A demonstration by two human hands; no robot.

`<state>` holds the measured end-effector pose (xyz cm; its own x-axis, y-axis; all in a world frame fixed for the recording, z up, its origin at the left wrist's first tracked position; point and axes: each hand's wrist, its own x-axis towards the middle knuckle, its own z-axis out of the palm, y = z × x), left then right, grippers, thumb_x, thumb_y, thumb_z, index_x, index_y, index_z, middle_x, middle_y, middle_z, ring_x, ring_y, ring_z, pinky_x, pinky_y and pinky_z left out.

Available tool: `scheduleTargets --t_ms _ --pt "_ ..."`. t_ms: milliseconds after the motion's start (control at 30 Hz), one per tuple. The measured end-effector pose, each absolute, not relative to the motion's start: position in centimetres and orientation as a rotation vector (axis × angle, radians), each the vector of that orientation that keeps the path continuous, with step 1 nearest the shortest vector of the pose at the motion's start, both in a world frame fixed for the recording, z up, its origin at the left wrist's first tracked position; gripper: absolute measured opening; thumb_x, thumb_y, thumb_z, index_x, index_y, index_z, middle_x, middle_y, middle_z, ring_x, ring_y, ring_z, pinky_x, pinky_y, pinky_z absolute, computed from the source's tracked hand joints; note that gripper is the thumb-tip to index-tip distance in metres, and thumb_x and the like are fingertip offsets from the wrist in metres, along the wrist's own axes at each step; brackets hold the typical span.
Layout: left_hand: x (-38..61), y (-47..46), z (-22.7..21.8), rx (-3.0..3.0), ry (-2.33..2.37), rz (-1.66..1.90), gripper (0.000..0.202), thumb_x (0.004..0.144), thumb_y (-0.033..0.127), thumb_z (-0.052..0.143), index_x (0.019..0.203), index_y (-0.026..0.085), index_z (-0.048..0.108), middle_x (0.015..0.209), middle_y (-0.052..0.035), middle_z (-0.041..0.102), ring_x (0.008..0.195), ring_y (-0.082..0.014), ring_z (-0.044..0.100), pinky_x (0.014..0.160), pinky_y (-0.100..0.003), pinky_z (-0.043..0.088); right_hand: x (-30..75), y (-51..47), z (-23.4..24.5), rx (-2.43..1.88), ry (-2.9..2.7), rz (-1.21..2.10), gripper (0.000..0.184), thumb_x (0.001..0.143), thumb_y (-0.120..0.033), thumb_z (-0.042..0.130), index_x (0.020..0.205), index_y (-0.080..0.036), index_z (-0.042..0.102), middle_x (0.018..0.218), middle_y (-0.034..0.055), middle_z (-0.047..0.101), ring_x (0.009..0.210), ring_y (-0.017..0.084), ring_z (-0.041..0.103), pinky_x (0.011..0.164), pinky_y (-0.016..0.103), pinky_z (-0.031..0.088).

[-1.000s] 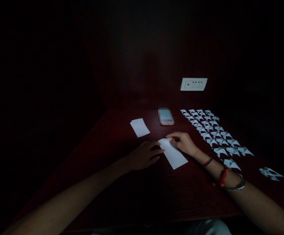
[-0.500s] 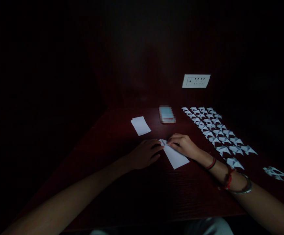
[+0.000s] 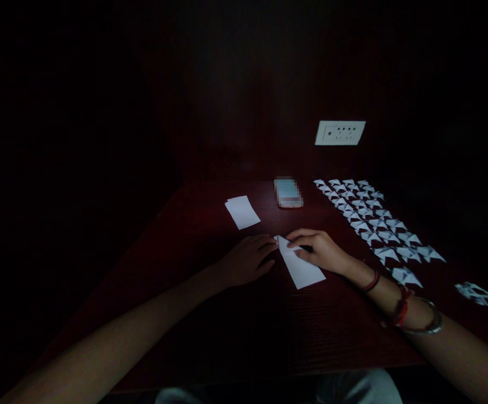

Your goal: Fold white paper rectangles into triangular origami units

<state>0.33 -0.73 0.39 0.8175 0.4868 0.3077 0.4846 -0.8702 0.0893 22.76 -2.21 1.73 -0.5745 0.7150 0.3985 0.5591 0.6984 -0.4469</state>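
Note:
A white sheet of paper [image 3: 305,272], folded at its far end, lies slanted on the dark red table. My right hand [image 3: 322,251] holds it down from the right, fingertips and thumb pressed onto its upper part. My left hand [image 3: 248,260] lies at the paper's far left corner. Its fingers are stretched out, the tips touch that corner and the thumb is apart. The fingertips partly hide the folded end.
A small stack of white paper [image 3: 243,212] lies beyond my left hand. Near the wall is a blurred phone [image 3: 288,192]. Rows of folded paper pieces [image 3: 379,223] stand at the right, with a separate paper bunch [image 3: 475,293] nearer. A socket panel [image 3: 340,133] is on the wall.
My right thumb and fingers have spread apart on the paper. The folded end now looks flatter, and my left fingertips have drawn back slightly to its corner. The view has shifted slightly.

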Motion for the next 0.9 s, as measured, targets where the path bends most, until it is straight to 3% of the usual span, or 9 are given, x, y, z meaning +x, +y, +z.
scheduleTargets --t_ms 233,600,900 --pt "0.16 -0.77 0.37 3.013 0.853 0.443 0.034 0.085 0.031 0.037 0.118 0.021 0.038 0.122 -0.0046 0.04 0.115 -0.0212 0.032 0.093 -0.038 0.03 23.17 -2.24 1.99 -0.901 -2.358 0.513 0.022 0.07 -0.008 0.048 0.084 -0.018 0.062 0.094 0.0021 0.06 0.087 0.013 0.056 0.079 0.026 0.043" --pt "0.27 -0.89 0.74 2.961 0.853 0.559 0.032 0.083 0.027 0.04 0.113 0.018 0.04 0.121 -0.0079 0.037 0.112 -0.0201 0.035 0.092 -0.037 0.032 23.27 -2.14 1.87 -0.774 -2.48 0.404 0.023 0.074 -0.008 0.046 0.088 -0.016 0.061 0.094 0.0052 0.059 0.091 0.014 0.053 0.082 0.029 0.042" --pt "0.24 -0.81 0.3 3.006 0.874 0.429 0.042 0.086 0.029 0.034 0.127 0.019 0.025 0.132 -0.0041 0.029 0.12 -0.0181 0.025 0.095 -0.035 0.028 23.26 -2.16 1.89 -0.761 -2.501 0.408 0.025 0.074 -0.006 0.044 0.09 -0.016 0.06 0.094 0.005 0.059 0.091 0.015 0.052 0.082 0.03 0.042"
